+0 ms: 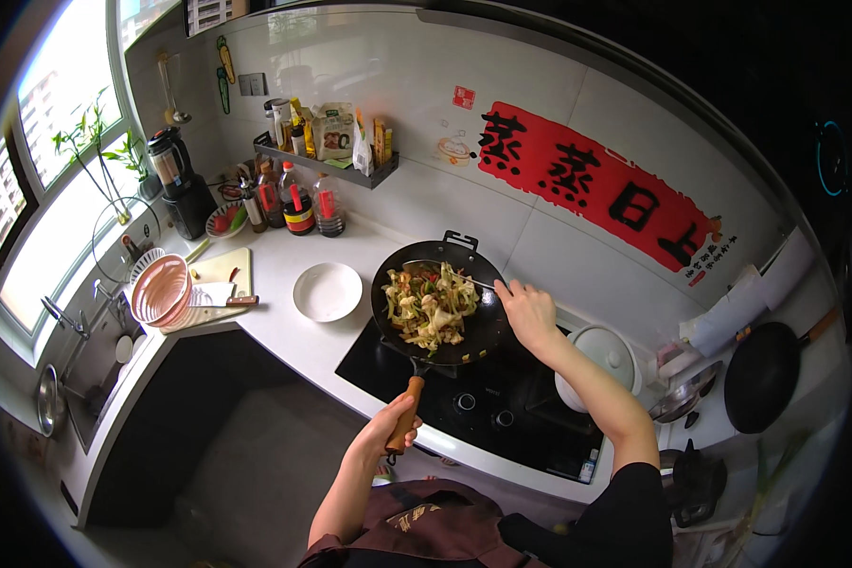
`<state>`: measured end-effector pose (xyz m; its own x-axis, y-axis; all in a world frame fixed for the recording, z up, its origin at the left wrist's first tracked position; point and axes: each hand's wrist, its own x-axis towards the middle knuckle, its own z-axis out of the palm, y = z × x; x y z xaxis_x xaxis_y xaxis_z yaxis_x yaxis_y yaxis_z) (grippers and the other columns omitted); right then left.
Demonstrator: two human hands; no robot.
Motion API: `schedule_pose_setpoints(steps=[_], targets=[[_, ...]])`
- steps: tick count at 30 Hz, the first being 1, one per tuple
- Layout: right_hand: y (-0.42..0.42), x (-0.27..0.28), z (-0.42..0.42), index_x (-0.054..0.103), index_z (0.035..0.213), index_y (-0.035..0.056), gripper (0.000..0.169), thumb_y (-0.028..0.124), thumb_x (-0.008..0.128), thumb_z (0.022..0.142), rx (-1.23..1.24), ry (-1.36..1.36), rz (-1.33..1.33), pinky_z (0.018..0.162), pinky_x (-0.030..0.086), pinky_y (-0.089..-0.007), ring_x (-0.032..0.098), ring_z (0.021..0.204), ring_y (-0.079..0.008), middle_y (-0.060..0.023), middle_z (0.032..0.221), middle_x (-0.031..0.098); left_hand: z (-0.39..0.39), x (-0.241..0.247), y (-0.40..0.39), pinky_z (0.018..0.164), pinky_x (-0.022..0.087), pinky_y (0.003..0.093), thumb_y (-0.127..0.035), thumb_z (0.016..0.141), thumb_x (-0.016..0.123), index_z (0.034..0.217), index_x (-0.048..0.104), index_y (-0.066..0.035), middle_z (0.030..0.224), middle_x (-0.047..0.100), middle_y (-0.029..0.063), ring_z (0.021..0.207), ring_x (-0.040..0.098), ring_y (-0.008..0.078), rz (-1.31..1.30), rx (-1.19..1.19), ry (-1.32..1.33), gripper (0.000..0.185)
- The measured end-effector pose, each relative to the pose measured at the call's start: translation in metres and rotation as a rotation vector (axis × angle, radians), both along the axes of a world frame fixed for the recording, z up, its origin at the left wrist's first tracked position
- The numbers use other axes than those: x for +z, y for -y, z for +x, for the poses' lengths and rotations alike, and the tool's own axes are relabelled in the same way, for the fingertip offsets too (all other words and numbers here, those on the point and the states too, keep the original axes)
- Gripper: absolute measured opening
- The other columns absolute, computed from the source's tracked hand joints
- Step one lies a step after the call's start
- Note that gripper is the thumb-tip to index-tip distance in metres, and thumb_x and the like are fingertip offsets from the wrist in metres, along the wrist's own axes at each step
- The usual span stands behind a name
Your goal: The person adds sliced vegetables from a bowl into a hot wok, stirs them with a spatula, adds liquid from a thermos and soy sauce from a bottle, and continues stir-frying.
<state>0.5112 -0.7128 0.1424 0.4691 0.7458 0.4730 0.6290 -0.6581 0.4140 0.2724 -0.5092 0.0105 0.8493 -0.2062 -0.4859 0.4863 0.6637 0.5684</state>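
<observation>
A black wok stands on the left part of a black glass gas hob, holding cooked cauliflower with bits of green and red. My left hand is closed round the wok's wooden handle. My right hand grips a metal cooking utensil at the wok's right rim; its head lies at the far side of the food, partly hidden by it. Left of the wok, a white bowl with no food in it rests on the counter.
Right of the wok sits a white lidded pot. A cleaver and a pink basket lie on a cutting board at the left. Sauce bottles stand below a wall rack. A black pan is at the far right.
</observation>
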Motion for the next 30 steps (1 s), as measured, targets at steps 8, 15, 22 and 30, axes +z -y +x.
schedule_pose_setpoints(steps=[8, 15, 22, 30], targets=[[-0.013, -0.036, 0.015, 0.065, 0.118, 0.0186, 0.036, 0.011, 0.058, 0.084, 0.208, -0.296, -0.064, 0.068, 0.051, -0.0331, 0.054, 0.099, -0.0208, -0.0020, 0.100, 0.056, 0.000, 0.001, 0.001, 0.041, 0.046, 0.0247, -0.033, 0.102, 0.046, 0.142, 0.033, -0.021, 0.074, 0.051, 0.0073, 0.048, 0.051, 0.0135, -0.001, 0.009, -0.007, 0.043], [0.044, -0.009, 0.002, 0.068, 0.112, 0.0210, 0.031, 0.013, 0.060, 0.083, 0.180, -0.201, -0.105, 0.069, 0.049, -0.0317, 0.054, 0.094, -0.0182, 0.0007, 0.092, 0.054, 0.000, -0.003, -0.001, 0.040, 0.044, 0.0254, -0.033, 0.102, 0.046, 0.144, 0.030, -0.022, 0.074, 0.052, 0.0074, 0.047, 0.051, 0.0136, 0.001, 0.009, -0.017, 0.046], [0.089, 0.095, -0.040, 0.073, 0.109, 0.0231, 0.036, 0.006, 0.060, 0.080, -0.030, -0.402, -0.093, 0.068, 0.054, -0.0356, 0.058, 0.089, -0.0224, -0.0028, 0.090, 0.056, -0.002, 0.000, -0.003, 0.043, 0.047, 0.0264, -0.033, 0.103, 0.043, 0.148, 0.026, -0.024, 0.075, 0.051, 0.0069, 0.048, 0.050, 0.0133, -0.002, 0.001, -0.022, 0.048], [0.049, 0.022, -0.032, 0.072, 0.090, 0.0051, 0.026, 0.023, 0.054, 0.094, -0.093, -0.447, -0.171, 0.071, 0.056, -0.0407, 0.061, 0.098, -0.0301, -0.0120, 0.100, 0.063, 0.000, -0.003, 0.000, 0.044, 0.043, 0.0272, -0.037, 0.101, 0.047, 0.137, 0.033, -0.021, 0.076, 0.052, 0.0090, 0.050, 0.048, 0.0144, 0.022, -0.021, 0.003, 0.041]])
